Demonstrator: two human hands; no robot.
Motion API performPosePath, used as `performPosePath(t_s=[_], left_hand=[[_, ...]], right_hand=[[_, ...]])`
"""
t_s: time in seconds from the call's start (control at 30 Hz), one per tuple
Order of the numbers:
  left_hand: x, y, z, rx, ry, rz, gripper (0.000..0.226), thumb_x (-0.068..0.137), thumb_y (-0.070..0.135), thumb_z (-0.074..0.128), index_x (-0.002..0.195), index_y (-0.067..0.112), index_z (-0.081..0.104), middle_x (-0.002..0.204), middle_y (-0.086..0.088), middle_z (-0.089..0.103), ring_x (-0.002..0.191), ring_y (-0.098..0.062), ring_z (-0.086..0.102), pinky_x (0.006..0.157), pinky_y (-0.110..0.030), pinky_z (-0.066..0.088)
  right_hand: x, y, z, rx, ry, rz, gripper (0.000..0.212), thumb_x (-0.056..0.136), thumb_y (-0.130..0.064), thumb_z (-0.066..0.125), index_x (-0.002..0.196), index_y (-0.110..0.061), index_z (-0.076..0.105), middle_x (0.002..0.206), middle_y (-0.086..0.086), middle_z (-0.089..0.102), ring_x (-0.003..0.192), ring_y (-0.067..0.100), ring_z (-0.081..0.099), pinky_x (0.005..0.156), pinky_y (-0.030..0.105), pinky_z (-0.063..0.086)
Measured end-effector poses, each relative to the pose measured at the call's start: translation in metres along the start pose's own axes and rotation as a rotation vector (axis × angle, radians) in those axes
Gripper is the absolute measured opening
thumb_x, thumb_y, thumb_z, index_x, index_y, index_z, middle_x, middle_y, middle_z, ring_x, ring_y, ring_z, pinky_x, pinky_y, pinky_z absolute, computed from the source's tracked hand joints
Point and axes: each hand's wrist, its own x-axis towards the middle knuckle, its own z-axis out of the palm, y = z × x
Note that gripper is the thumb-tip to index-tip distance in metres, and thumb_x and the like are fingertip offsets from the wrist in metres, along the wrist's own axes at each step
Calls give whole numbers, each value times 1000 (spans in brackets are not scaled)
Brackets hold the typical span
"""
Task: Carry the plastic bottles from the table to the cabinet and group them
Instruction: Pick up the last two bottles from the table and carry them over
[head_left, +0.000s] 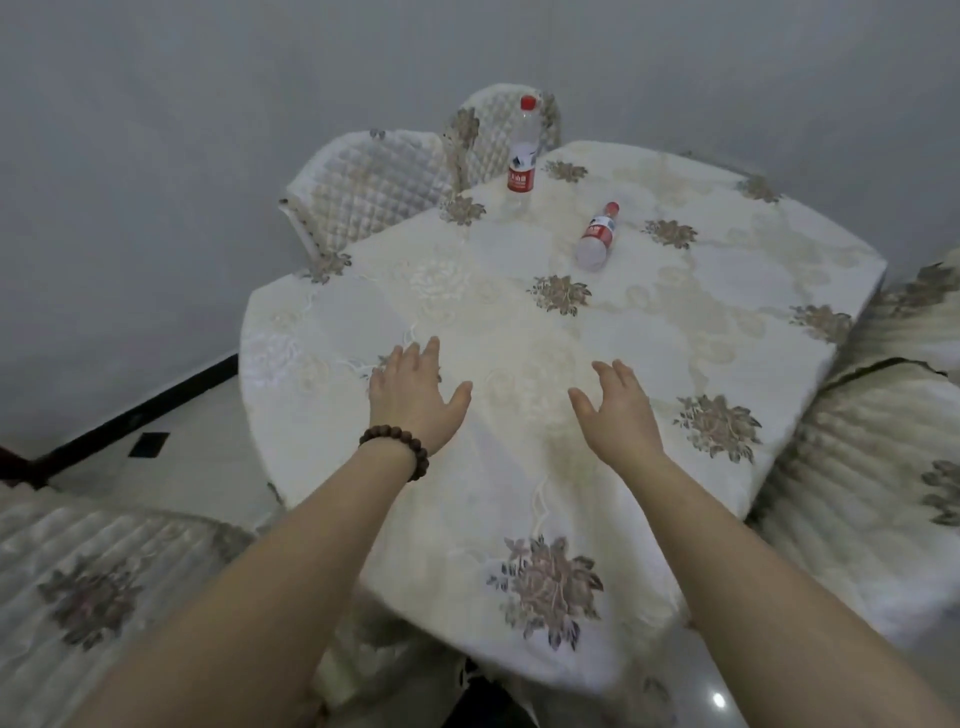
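Both arms stretched out over the bench (519, 467), palms down. Left hand (415, 395) flat, fingers (415, 358) straight and a little spread, thumb out to the side, holding nothing. A brown bead bracelet (397, 447) round the left wrist. Right hand (618, 410) the same way, fingers (615, 374) loose and spread, thumb out, holding nothing. Cannot tell if the hands touch the cloth or hang just over it.

Far past the fingers, one standing bottle (523, 150) with a red cap and red label, up near the far edge of the bench. Nearer, past the right fingers, a lying bottle (597, 239) on its side, red cap pointing away. Both well apart from the hands. Only flowered white cloth between fingers and bottles.

Behind the standing bottle, two quilted chairs (374, 182). More padded seats (857, 467) to the right of the right hand, and one near the left arm.
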Motion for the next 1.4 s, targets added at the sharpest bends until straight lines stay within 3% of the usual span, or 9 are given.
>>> performPosePath(t_s=[0.57, 0.7, 0.8, 0.9, 1.03, 1.17, 1.4], left_hand=[[262, 39, 48, 46, -91, 83, 72, 93, 54, 38, 152, 21, 13, 159, -4, 16, 147, -21, 5, 118, -45, 7], [330, 48, 78, 48, -100, 120, 73, 93, 55, 38, 152, 22, 12, 159, -4, 14, 147, -21, 4, 118, -45, 6], [368, 50, 102, 23, -94, 123, 73, 93, 55, 39, 152, 22, 11, 160, -3, 13, 147, -20, 2, 119, -45, 5], [391, 43, 123, 25, -93, 123, 75, 92, 56, 39, 152, 23, 10, 160, -3, 13, 147, -20, 2, 119, -44, 5], [410, 31, 139, 40, -86, 115, 76, 91, 55, 40, 152, 23, 9, 160, -3, 12, 147, -20, 2, 118, -44, 5], [418, 26, 143, 14, -60, 109, 76, 91, 54, 43, 152, 22, 11, 160, -4, 13, 147, -20, 3, 118, -44, 6], [411, 37, 124, -93, -22, 124, 79, 90, 50, 49, 152, 20, 11, 159, -6, 17, 147, -21, 6, 118, -45, 9]], right_hand=[[272, 12, -6, 48, 34, 184, 61, 95, -44, 43, 146, -14, 28, 157, 12, 19, 146, 24, 13, 118, 42, 17], [351, 14, -2, 14, 79, 234, 65, 93, -50, 43, 145, -12, 29, 153, 13, 27, 141, 29, 25, 110, 44, 28], [406, 18, 7, -10, 101, 272, 73, 87, -61, 46, 138, -10, 34, 137, 16, 42, 125, 34, 41, 97, 45, 39], [448, 22, 19, -6, 104, 327, 89, 80, -70, 47, 141, -8, 28, 132, 18, 43, 121, 36, 43, 96, 46, 40], [482, 27, 34, -34, 110, 407, 99, 77, -74, 47, 143, -4, 25, 133, 19, 43, 123, 36, 43, 97, 45, 41], [495, 30, 37, 89, 90, 511, 81, 79, -58, 60, 131, -2, 36, 124, 16, 52, 110, 33, 55, 89, 42, 49], [464, 22, 23, 236, 182, 287, 70, 77, -43, 66, 132, -11, 36, 116, 9, 54, 99, 27, 59, 84, 45, 52]])
